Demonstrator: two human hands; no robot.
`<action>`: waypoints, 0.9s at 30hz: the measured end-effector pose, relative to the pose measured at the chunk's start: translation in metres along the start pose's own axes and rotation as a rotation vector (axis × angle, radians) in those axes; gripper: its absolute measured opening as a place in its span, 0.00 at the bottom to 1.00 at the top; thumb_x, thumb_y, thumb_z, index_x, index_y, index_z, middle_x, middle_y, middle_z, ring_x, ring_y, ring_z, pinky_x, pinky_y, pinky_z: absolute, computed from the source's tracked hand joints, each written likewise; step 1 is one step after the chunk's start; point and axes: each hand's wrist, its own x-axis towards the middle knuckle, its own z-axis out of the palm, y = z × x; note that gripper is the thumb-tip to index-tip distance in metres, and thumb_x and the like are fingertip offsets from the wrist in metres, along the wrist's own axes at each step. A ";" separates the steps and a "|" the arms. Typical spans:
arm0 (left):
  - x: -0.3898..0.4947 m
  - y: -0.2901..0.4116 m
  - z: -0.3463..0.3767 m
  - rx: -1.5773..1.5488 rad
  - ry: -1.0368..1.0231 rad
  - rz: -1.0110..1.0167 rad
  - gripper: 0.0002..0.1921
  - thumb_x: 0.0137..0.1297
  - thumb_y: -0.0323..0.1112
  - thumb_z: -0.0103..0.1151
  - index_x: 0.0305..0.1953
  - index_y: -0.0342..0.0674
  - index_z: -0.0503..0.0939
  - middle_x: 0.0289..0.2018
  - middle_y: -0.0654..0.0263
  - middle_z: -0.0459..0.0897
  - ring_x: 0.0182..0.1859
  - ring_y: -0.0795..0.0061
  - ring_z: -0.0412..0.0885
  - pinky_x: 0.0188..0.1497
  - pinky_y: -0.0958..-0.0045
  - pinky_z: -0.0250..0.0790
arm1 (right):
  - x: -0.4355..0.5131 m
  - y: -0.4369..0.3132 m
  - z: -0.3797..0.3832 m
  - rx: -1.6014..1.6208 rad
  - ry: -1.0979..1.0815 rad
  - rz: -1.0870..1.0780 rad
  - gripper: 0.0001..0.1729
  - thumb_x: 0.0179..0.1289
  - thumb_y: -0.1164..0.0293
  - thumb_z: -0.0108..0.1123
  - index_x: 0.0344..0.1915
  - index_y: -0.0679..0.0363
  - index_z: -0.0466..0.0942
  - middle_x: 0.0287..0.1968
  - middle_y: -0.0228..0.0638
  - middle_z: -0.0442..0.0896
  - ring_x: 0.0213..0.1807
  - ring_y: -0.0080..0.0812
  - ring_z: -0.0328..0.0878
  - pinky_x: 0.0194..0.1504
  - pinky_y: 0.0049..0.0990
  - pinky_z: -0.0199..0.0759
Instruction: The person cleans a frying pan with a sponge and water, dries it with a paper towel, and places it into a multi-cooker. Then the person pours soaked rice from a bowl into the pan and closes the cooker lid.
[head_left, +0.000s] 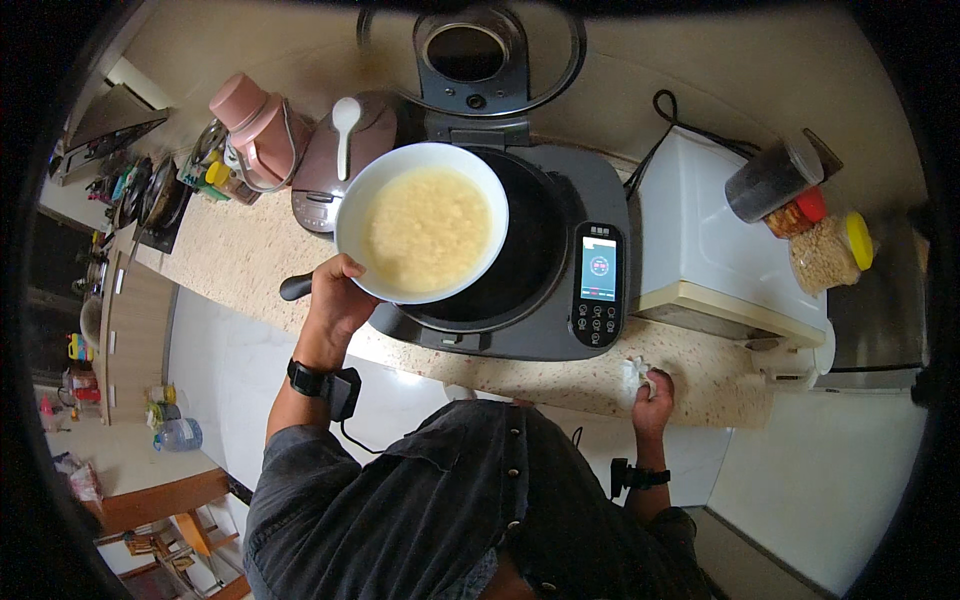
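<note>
My left hand (337, 296) grips the near left rim of a white bowl (499, 225), its thumb over the edge. Pale yellow, lumpy liquid (427, 229) fills much of the bowl. The bowl is held above the left part of a dark cooking pan (536, 247) set in a grey electric cooker (592, 180). The cooker's lid (476, 82) stands raised behind, and its control panel (598, 285) is lit. At the counter's front edge, my right hand (654, 401) holds a crumpled white tissue or cloth (636, 375).
Left of the cooker are a rice cooker (311, 165) with a white rice paddle (346, 124) on its lid, and a pink jug (262, 135). A black handle (296, 286) juts out beside my left hand. On the right, a white appliance (697, 202) carries jars (825, 251).
</note>
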 end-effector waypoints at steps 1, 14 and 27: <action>0.002 0.000 0.000 0.003 -0.013 -0.018 0.37 0.43 0.33 0.51 0.61 0.30 0.68 0.57 0.53 0.76 0.57 0.54 0.76 0.65 0.55 0.66 | -0.001 0.001 -0.001 0.022 0.008 0.011 0.16 0.52 0.84 0.54 0.42 0.63 0.76 0.46 0.47 0.80 0.51 0.50 0.75 0.58 0.41 0.68; 0.033 -0.006 0.000 0.192 0.006 -0.160 0.32 0.48 0.34 0.48 0.59 0.29 0.68 0.49 0.50 0.79 0.43 0.54 0.82 0.35 0.54 0.79 | -0.009 0.003 -0.004 0.006 0.014 -0.041 0.17 0.52 0.84 0.54 0.45 0.65 0.75 0.45 0.48 0.79 0.50 0.51 0.76 0.57 0.41 0.68; 0.045 -0.003 0.009 0.357 -0.015 -0.201 0.35 0.51 0.34 0.48 0.63 0.29 0.63 0.52 0.48 0.76 0.46 0.51 0.82 0.37 0.51 0.82 | -0.004 0.003 -0.006 0.001 -0.007 -0.019 0.15 0.55 0.82 0.53 0.44 0.64 0.74 0.46 0.48 0.78 0.50 0.50 0.75 0.57 0.42 0.68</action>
